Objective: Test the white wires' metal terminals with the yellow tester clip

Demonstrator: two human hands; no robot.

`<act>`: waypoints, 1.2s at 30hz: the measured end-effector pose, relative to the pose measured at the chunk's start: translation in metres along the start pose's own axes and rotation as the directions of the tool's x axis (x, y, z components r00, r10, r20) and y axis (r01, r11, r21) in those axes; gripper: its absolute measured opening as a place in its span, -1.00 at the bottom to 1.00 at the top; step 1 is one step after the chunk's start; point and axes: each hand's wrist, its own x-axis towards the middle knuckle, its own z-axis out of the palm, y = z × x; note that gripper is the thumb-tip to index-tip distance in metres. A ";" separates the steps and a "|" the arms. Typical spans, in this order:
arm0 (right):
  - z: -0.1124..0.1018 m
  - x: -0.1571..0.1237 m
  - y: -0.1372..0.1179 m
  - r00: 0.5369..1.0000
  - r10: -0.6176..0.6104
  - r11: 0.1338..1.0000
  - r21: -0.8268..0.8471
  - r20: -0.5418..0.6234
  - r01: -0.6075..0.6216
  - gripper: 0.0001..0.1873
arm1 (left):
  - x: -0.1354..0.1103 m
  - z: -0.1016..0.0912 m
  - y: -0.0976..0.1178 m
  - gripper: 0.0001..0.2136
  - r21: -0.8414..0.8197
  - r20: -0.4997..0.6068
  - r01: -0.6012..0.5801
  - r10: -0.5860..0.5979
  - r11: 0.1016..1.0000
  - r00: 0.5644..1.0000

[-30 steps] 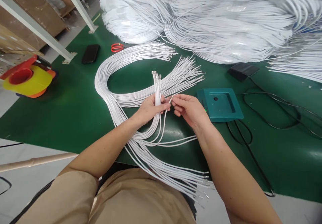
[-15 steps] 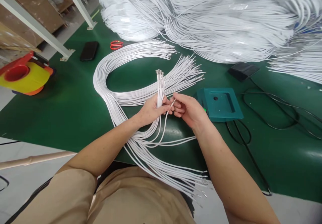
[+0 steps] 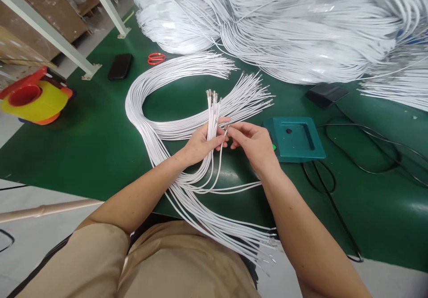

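Observation:
My left hand (image 3: pixel 202 144) is closed round a small bunch of white wires (image 3: pixel 213 115), their metal-tipped ends pointing up. Right beside it, my right hand (image 3: pixel 252 142) pinches the tip of a single white wire (image 3: pixel 221 159) between thumb and fingers. This wire curves down and joins the others below my left hand. More white wires (image 3: pixel 137 97) lie in a curved bundle on the green table, and some loose ends (image 3: pixel 240 240) hang over the near edge.
A teal device (image 3: pixel 296 139) with a recessed top stands right of my hands, its black cable (image 3: pixel 337 213) trailing. Large piles of white wires (image 3: pixel 301 35) fill the back. Red-handled scissors (image 3: pixel 156 58), a black phone-like object (image 3: pixel 120 66) and a yellow tape roll (image 3: pixel 50 101) lie left.
My right hand has turned, with its fingers now closer over the wire tip. The fingers of my left hand have shifted behind the wires. The view has moved slightly.

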 end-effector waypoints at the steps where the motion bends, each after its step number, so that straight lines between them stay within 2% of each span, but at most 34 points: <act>1: 0.001 -0.001 0.002 0.997 -0.068 0.990 -0.123 -0.024 0.064 -0.81 | 0.000 0.000 0.000 -0.55 -0.033 0.006 0.026 -0.025 0.999 1.000; 3: 0.003 -0.001 0.005 0.969 -0.245 0.887 -0.414 -0.042 0.207 -0.83 | 0.000 0.000 0.001 -0.56 -0.123 0.009 0.089 -0.089 0.988 0.996; 4: 0.004 -0.002 0.007 0.940 -0.339 0.779 -0.566 -0.021 0.268 -0.80 | 0.000 0.000 0.001 -0.56 -0.172 0.009 0.125 -0.126 0.977 0.992; 6: 0.004 -0.002 0.008 0.879 -0.468 0.492 -0.799 0.092 0.346 -0.73 | 0.001 -0.001 0.002 -0.56 -0.255 0.010 0.190 -0.194 0.948 0.981; 8: 0.001 -0.001 0.006 0.841 -0.490 0.242 -0.891 0.231 0.385 -0.69 | 0.002 -0.003 0.002 -0.57 -0.289 0.006 0.226 -0.235 0.930 0.972; 9: -0.002 -0.001 0.004 0.830 -0.484 0.159 -0.906 0.276 0.393 -0.70 | 0.003 -0.004 0.003 -0.57 -0.277 -0.007 0.228 -0.239 0.934 0.971; 11: -0.011 0.001 0.000 0.823 -0.483 0.060 -0.927 0.298 0.371 -0.76 | 0.004 -0.004 0.002 -0.58 -0.193 -0.053 0.209 -0.223 0.959 0.973; 14: -0.026 0.004 -0.003 0.848 -0.451 0.011 -0.948 0.279 0.318 -0.81 | 0.005 -0.004 0.001 -0.59 -0.011 -0.090 0.164 -0.165 0.986 0.982; 17: -0.035 0.007 -0.004 0.879 -0.367 0.040 -0.939 0.304 0.342 -0.86 | 0.006 -0.002 0.000 -0.61 0.119 -0.097 0.139 -0.127 0.983 0.987; 20: -0.037 0.007 -0.004 0.884 -0.341 0.069 -0.930 0.319 0.362 -0.87 | 0.008 -0.002 -0.002 -0.62 0.199 -0.109 0.128 -0.108 0.972 0.988; 27: -0.036 0.010 -0.001 0.885 -0.325 -0.003 -0.936 0.334 0.352 -0.74 | 0.012 -0.003 -0.007 -0.62 0.325 -0.140 0.147 -0.106 0.934 0.984; 32: -0.034 0.008 -0.003 0.901 -0.287 -0.008 -0.941 0.326 0.338 -0.73 | 0.010 -0.002 -0.008 -0.62 0.350 -0.137 0.156 -0.115 0.924 0.984; 34: -0.036 0.006 -0.004 0.892 -0.332 -0.018 -0.948 0.306 0.319 -0.75 | 0.010 -0.002 -0.008 -0.61 0.336 -0.136 0.164 -0.124 0.927 0.983; 36: -0.040 0.004 -0.003 0.879 -0.425 -0.020 -0.973 0.217 0.231 -0.74 | 0.010 -0.003 -0.008 -0.60 0.311 -0.127 0.178 -0.144 0.934 0.981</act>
